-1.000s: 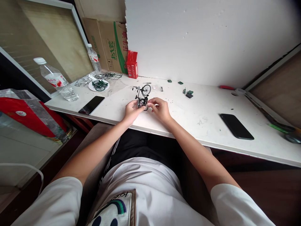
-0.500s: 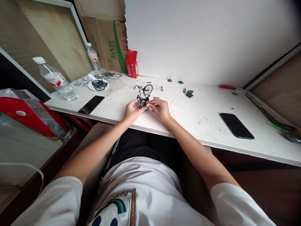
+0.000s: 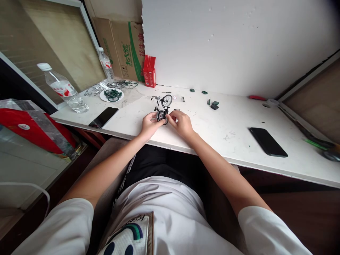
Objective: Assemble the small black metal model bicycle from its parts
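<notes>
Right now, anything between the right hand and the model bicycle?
Nothing visible. The right hand has its fingers right at the model bicycle, which the left hand holds from the other side; whether they touch is hard to tell.

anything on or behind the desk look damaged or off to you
Yes: the white board behind the desk has a ragged left edge, as if roughly cut or broken, and small dents or marks on its face. Grey scuffs mark the desk to the right of the model bicycle.
</notes>
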Motion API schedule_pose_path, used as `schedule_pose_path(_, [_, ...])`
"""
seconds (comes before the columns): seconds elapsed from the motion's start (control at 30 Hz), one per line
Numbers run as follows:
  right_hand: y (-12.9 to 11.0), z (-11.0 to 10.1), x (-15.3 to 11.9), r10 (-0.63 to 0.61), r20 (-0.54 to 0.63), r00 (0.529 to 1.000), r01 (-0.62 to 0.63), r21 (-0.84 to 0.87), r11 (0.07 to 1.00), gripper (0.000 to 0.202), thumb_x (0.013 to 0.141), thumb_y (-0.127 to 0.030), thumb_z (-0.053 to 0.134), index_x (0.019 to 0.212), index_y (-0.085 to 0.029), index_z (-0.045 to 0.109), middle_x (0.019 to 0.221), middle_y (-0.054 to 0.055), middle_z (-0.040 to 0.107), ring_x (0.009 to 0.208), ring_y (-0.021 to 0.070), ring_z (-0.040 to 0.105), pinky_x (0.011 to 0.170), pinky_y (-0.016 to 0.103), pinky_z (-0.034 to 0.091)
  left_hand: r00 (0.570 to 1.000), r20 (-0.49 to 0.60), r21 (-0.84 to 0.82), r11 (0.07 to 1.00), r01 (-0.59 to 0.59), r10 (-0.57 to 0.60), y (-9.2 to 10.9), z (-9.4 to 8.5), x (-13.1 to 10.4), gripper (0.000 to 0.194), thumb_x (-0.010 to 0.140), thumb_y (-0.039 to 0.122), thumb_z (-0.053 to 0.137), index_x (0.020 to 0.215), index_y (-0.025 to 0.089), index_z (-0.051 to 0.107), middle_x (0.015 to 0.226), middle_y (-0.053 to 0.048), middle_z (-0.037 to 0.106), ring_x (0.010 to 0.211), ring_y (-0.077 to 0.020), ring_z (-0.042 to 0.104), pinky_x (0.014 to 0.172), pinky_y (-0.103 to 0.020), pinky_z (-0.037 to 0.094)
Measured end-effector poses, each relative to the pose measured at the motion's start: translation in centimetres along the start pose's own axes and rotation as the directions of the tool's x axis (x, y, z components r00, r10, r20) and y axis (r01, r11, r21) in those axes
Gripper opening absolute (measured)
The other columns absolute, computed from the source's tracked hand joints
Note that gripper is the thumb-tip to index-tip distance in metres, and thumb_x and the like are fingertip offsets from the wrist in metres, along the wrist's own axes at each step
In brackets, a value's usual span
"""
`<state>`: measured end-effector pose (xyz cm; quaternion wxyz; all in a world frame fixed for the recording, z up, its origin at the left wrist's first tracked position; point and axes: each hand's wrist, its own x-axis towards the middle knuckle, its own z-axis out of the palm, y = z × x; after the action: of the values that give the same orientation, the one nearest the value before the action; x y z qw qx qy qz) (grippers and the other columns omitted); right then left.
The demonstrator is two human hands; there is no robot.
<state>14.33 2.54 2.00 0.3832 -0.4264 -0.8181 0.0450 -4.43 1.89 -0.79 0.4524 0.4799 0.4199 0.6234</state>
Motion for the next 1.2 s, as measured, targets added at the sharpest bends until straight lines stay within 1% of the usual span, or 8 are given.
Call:
schedule_pose_path(0.1, [0.03, 0.13, -0.04, 0.006, 0.027, 1.000, -0.005, -0.069, 0.998, 0.053, 0.120, -0.054, 0.042, 0.083, -0.023, 0.063, 0.088, 0.009, 0.071, 0.084, 0.0229, 0.062, 0.071, 0.033, 0.038, 1.000, 0.003, 0.021, 1.000, -0.010, 0.010, -0.10, 0.11, -0.06, 0.058, 0.062, 0.030, 0.100, 0.112, 0.016, 0.073, 0.121, -0.015, 0.082, 0.106, -0.0285, 0.080, 0.101, -0.043, 0.064])
schedule_pose_path(0.27, [0.27, 0.36, -0.08, 0.027, 0.020, 0.999, -0.026, -0.069, 0.997, 0.069, 0.118, -0.070, 0.030, 0.071, -0.024, 0.050, 0.076, 0.009, 0.066, 0.076, 0.0230, 0.058, 0.067, 0.035, 0.031, 0.999, 0.007, 0.068, 0.997, -0.037, 0.037, -0.23, 0.30, -0.22, 0.058, 0.061, 0.028, 0.101, 0.112, 0.017, 0.075, 0.119, -0.013, 0.083, 0.101, -0.0261, 0.080, 0.097, -0.040, 0.065])
schedule_pose_path(0.4, [0.35, 0.39, -0.10, 0.070, 0.039, 0.997, -0.068, -0.041, 0.997, 0.073, 0.115, -0.078, 0.025, 0.070, -0.025, 0.046, 0.073, 0.008, 0.065, 0.070, 0.0222, 0.055, 0.066, 0.036, 0.029, 0.999, 0.001, 0.085, 0.995, -0.050, 0.050, -0.30, 0.29, -0.21, 0.057, 0.063, 0.027, 0.100, 0.113, 0.017, 0.075, 0.119, -0.013, 0.083, 0.099, -0.0250, 0.080, 0.094, -0.039, 0.065])
schedule_pose_path(0.5, [0.20, 0.42, -0.13, 0.092, 0.039, 0.995, -0.091, -0.005, 0.996, 0.072, 0.115, -0.077, 0.021, 0.073, -0.025, 0.046, 0.073, 0.008, 0.064, 0.067, 0.0219, 0.053, 0.065, 0.036, 0.029, 0.999, -0.001, 0.092, 0.995, -0.044, 0.044, -0.34, 0.22, -0.13, 0.059, 0.062, 0.026, 0.100, 0.114, 0.017, 0.075, 0.121, -0.013, 0.083, 0.099, -0.0247, 0.080, 0.096, -0.040, 0.065])
schedule_pose_path(0.67, [0.01, 0.49, -0.07, 0.120, 0.037, 0.992, -0.124, 0.119, 0.985, 0.069, 0.112, -0.082, 0.029, 0.077, -0.026, 0.049, 0.074, 0.006, 0.064, 0.066, 0.0212, 0.053, 0.066, 0.036, 0.034, 0.999, 0.011, 0.080, 0.995, -0.053, 0.053, -0.62, 0.08, 0.03, 0.059, 0.062, 0.026, 0.100, 0.114, 0.017, 0.074, 0.121, -0.014, 0.082, 0.103, -0.0262, 0.080, 0.097, -0.041, 0.065])
schedule_pose_path(0.87, [0.43, 0.57, 0.15, 0.130, -0.052, 0.990, -0.109, 0.299, 0.948, 0.072, 0.103, -0.092, 0.044, 0.087, -0.024, 0.062, 0.085, 0.007, 0.072, 0.078, 0.0224, 0.063, 0.074, 0.037, 0.047, 0.996, -0.031, 0.111, 0.991, -0.079, 0.083, -0.96, 0.04, 0.21, 0.056, 0.065, 0.023, 0.097, 0.115, 0.019, 0.072, 0.125, -0.014, 0.081, 0.103, -0.0249, 0.080, 0.095, -0.039, 0.065])
schedule_pose_path(1.03, [0.59, 0.52, 0.21, 0.114, -0.072, 0.991, -0.079, 0.374, 0.924, 0.071, 0.100, -0.091, 0.055, 0.091, -0.023, 0.073, 0.094, 0.010, 0.080, 0.087, 0.0254, 0.072, 0.077, 0.039, 0.055, 0.989, -0.076, 0.097, 0.988, -0.120, 0.128, -0.76, 0.20, 0.08, 0.051, 0.069, 0.020, 0.091, 0.114, 0.019, 0.067, 0.119, -0.012, 0.080, 0.102, -0.0228, 0.080, 0.083, -0.031, 0.063])
schedule_pose_path(1.2, [0.63, 0.47, 0.16, 0.087, -0.084, 0.993, -0.049, 0.376, 0.925, 0.064, 0.099, -0.084, 0.065, 0.093, -0.023, 0.080, 0.098, 0.011, 0.085, 0.089, 0.0276, 0.077, 0.080, 0.041, 0.059, 0.978, -0.115, 0.112, 0.980, -0.162, 0.175, -0.95, 0.08, 0.03, 0.051, 0.073, 0.021, 0.090, 0.117, 0.022, 0.064, 0.117, -0.010, 0.077, 0.105, -0.0219, 0.078, 0.082, -0.028, 0.061])
